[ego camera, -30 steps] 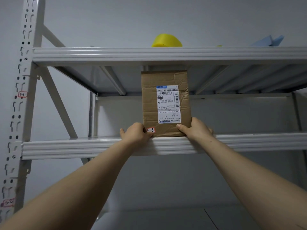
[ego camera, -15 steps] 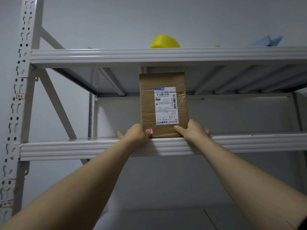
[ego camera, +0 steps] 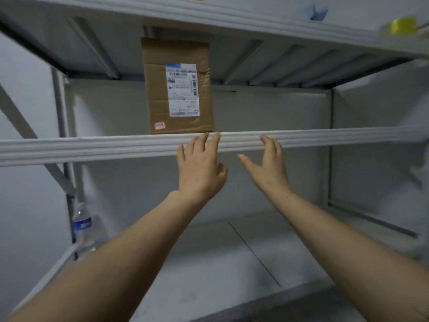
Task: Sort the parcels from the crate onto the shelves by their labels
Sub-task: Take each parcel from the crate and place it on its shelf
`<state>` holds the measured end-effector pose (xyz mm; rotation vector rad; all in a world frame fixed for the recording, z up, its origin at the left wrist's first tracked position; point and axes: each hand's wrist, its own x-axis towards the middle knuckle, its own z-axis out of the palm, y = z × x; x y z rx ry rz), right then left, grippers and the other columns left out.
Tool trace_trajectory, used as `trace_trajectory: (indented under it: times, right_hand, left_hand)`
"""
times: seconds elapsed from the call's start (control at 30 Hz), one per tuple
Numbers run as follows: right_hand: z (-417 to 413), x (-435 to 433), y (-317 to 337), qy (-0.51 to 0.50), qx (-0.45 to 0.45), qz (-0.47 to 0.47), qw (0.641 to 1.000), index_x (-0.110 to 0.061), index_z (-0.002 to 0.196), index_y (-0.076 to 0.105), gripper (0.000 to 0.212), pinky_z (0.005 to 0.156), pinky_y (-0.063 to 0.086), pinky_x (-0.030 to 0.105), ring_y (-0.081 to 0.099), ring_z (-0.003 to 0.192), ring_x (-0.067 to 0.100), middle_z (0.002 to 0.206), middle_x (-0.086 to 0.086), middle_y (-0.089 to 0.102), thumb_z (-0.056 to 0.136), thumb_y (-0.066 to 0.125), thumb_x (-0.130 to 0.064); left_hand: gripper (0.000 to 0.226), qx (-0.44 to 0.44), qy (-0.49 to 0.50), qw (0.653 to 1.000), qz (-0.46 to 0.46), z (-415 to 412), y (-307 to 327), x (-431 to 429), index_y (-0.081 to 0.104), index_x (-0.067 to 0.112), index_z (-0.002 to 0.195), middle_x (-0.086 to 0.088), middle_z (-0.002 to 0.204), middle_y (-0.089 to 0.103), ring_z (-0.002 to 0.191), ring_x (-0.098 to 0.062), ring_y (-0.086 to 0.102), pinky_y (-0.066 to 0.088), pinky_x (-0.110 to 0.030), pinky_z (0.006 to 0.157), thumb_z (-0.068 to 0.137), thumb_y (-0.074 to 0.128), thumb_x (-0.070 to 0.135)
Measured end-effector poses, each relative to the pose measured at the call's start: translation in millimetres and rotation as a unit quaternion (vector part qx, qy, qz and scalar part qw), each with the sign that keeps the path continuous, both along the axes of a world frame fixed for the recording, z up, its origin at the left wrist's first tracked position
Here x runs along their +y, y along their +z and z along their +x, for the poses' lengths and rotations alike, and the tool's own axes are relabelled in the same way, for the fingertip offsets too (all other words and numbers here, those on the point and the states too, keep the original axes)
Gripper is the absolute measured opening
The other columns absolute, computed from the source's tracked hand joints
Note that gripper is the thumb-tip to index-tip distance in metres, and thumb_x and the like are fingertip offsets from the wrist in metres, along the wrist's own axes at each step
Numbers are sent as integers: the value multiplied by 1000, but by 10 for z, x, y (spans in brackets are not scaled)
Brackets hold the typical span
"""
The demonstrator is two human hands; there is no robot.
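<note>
On the middle shelf [ego camera: 92,147] of a grey metal rack, seen from the head camera, a brown cardboard parcel [ego camera: 160,89] stands upright at the front edge, left of centre, its top close under the ribbed underside of the top shelf [ego camera: 232,18]. A white shipping label [ego camera: 182,89] covers the right part of its face, and a small red-bordered sticker [ego camera: 159,125] sits near its lower left corner; the writing on both is too blurred to read. Both bare arms reach up toward the shelf's front rail. The left hand [ego camera: 199,168] is spread wide and holds nothing, its fingertips at the rail just below the parcel's lower right corner, clear of the cardboard. The right hand [ego camera: 267,166] is likewise wide, thumb splayed out, holding nothing, to the right of the parcel. Whether either hand touches the rail cannot be told. A clear water bottle [ego camera: 82,228] stands at the left end of the lower shelf [ego camera: 209,263]. On the top shelf lie a yellow thing [ego camera: 399,25] and a blue thing [ego camera: 313,12], both blurred.
</note>
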<state>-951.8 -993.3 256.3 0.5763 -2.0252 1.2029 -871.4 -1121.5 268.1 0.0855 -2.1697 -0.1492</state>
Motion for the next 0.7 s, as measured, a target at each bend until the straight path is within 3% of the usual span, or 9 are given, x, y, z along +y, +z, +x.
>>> trace_trajectory:
  times: [0.17, 0.33, 0.5, 0.7]
  right_hand:
    - [563, 910, -761, -109, -124, 47, 985, -9, 145, 29, 79, 111, 30, 39, 32, 136, 28, 150, 12, 28, 83, 69, -39]
    - [1485, 1920, -1516, -246, -267, 97, 927, -15, 145, 32, 78, 114, 23, 41, 18, 142, 28, 154, 10, 22, 82, 67, -46]
    - [2703, 2984, -1990, -373, -359, 76, 852, -19, 144, 35, 73, 115, 21, 44, 13, 144, 27, 156, 9, 17, 84, 63, -50]
    - [4232, 4081, -2258, -498, -382, 4, 779, -20, 142, 39, 67, 115, 24, 47, 20, 143, 28, 154, 10, 24, 86, 61, -49]
  left_hand:
    - [72, -164, -141, 976, 21, 63, -676, 640, 22, 23, 149, -8, 149, 32, 134, -29, 31, 33, -43, 108, 86, 57, 33]
    - [70, -315, -209, 925, -52, 370, -1373, 1545, 25, 28, 147, -4, 148, 35, 135, -27, 31, 23, -53, 111, 86, 55, 42]
    - [69, -376, -329, 860, -107, 993, -1815, 2702, 29, 27, 146, -7, 145, 39, 135, -29, 32, 25, -55, 109, 85, 55, 43]
    - [70, -407, -436, 787, -159, 2107, -2093, 4142, 27, 24, 147, -8, 144, 41, 132, -30, 36, 29, -54, 107, 86, 54, 43]
